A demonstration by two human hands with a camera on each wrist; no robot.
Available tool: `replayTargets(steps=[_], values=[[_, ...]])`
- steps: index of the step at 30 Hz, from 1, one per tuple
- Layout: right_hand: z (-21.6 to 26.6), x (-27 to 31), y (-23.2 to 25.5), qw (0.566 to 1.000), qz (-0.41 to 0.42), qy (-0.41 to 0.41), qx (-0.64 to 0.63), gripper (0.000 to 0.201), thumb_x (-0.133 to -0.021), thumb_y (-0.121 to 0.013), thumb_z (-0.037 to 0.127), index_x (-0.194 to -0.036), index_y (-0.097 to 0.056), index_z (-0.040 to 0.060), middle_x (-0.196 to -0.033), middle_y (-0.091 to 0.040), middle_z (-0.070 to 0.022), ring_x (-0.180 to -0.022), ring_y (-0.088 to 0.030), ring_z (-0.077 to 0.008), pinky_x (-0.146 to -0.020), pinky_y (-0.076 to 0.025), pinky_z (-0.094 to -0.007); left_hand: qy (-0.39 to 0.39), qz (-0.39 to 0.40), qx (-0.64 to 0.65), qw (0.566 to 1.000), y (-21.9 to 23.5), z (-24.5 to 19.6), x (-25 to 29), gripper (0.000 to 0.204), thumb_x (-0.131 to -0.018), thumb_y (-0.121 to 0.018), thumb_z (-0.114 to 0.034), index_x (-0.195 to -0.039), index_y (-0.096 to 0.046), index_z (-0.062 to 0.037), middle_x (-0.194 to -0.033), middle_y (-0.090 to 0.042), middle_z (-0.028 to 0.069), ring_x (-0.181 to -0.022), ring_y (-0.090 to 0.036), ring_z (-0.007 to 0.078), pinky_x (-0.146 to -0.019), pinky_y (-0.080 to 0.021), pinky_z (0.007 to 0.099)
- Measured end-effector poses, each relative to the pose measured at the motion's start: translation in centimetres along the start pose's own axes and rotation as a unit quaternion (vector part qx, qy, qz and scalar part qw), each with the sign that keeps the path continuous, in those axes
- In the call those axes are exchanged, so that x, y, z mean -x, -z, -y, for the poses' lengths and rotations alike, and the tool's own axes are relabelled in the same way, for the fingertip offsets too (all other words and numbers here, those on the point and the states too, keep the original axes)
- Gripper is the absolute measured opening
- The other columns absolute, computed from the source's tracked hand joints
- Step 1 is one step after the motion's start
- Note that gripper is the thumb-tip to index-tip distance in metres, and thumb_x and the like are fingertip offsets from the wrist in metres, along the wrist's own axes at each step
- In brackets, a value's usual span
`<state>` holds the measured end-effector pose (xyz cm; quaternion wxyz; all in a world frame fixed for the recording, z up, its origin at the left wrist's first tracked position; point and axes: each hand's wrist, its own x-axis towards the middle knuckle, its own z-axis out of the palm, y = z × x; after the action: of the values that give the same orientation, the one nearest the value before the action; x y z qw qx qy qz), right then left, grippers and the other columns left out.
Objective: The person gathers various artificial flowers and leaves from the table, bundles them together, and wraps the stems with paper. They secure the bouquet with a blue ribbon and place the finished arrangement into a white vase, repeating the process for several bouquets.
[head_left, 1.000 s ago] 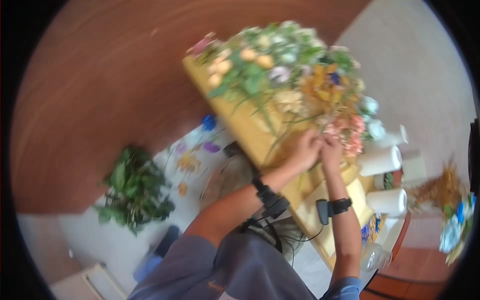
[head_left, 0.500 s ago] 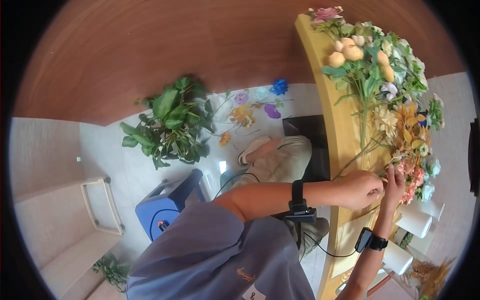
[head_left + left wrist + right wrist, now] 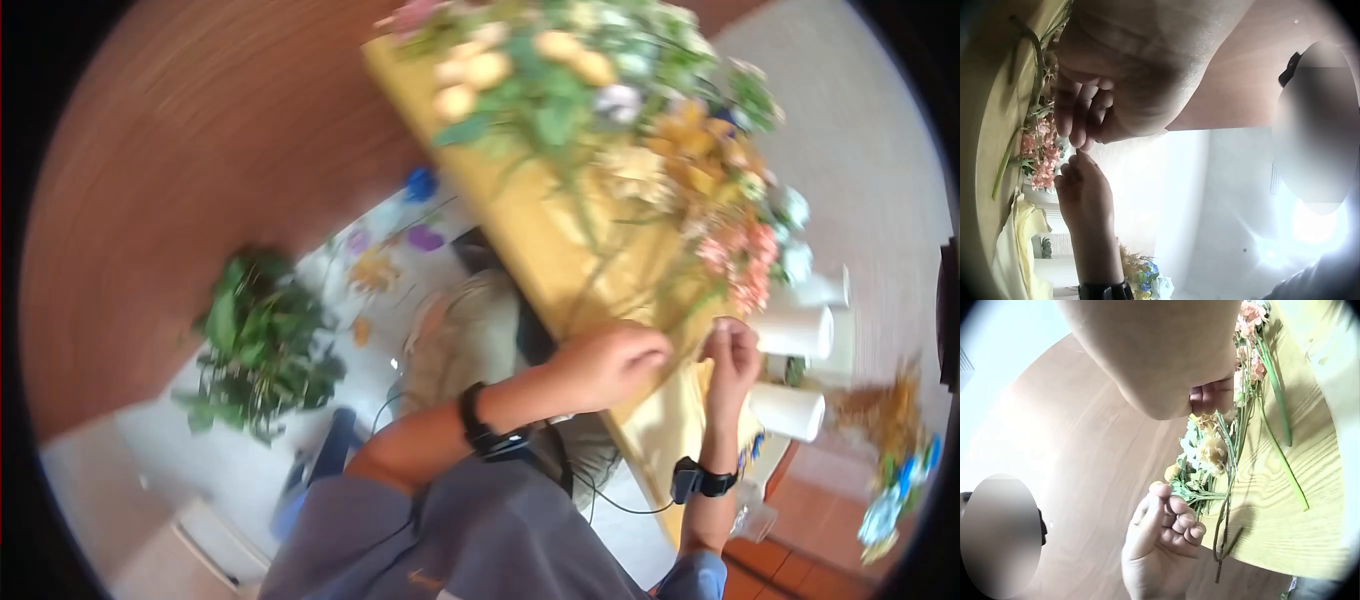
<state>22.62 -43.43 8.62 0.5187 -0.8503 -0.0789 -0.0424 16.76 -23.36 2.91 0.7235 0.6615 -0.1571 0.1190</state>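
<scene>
Both hands are over the wooden table (image 3: 505, 215), near its front edge. My left hand (image 3: 612, 365) has its fingers curled in, and in the right wrist view its thumb tip meets the index fingertip. A short gap away, my right hand (image 3: 733, 355) has bent fingers drawn together at the tips. I cannot tell whether a thin thing is pinched in either hand. Coral-pink flowers (image 3: 738, 255) lie just beyond the right hand. Their cut green stems (image 3: 1286, 465) rest on the tabletop, beside long brownish stems (image 3: 1229, 515).
Peach, cream, white and amber flowers (image 3: 690, 140) crowd the table's far side. White ribbed vases (image 3: 795, 332) stand to the right. Pale yellow wrapping sheets (image 3: 1029, 222) lie on the table. A leafy green bunch (image 3: 265, 345) and loose blossoms (image 3: 375, 270) are on the floor at left.
The hands, close together beside the coral-pink flowers before, are now farther apart and nearer the body. The head view swung left and back, and is blurred now.
</scene>
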Motion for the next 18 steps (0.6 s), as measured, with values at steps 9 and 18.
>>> replayTargets(steps=[9, 18], values=[[-1.8, 0.6, 4.1, 0.986, -0.013, -0.125, -0.108, 0.029, -0.095, -0.057, 0.015, -0.068, -0.049, 0.0065, -0.058, -0.049, 0.0017, -0.051, -0.045, -0.0046, -0.048, -0.037, -0.0204, 0.209, 0.074, -0.116, 0.968, 0.9, -0.1, -3.1, 0.018, -0.092, -0.061, -0.016, -0.092, -0.063, 0.0011, -0.069, -0.061, 0.0032, -0.058, -0.057, 0.0127, -0.053, -0.044, 0.0291], [-3.3, 5.7, 11.9, 0.956, -0.112, -0.186, -0.198, 0.010, -0.092, -0.060, 0.009, -0.086, -0.059, 0.0008, -0.067, -0.054, 0.0011, -0.056, -0.049, -0.0043, -0.050, -0.041, -0.0191, 0.392, 0.054, -0.020, 0.918, -0.2, -2.2, -5.5, 0.022, -0.093, -0.060, -0.021, -0.083, -0.065, -0.0020, -0.061, -0.056, -0.0013, -0.051, -0.048, 0.0046, -0.047, -0.038, 0.0207]])
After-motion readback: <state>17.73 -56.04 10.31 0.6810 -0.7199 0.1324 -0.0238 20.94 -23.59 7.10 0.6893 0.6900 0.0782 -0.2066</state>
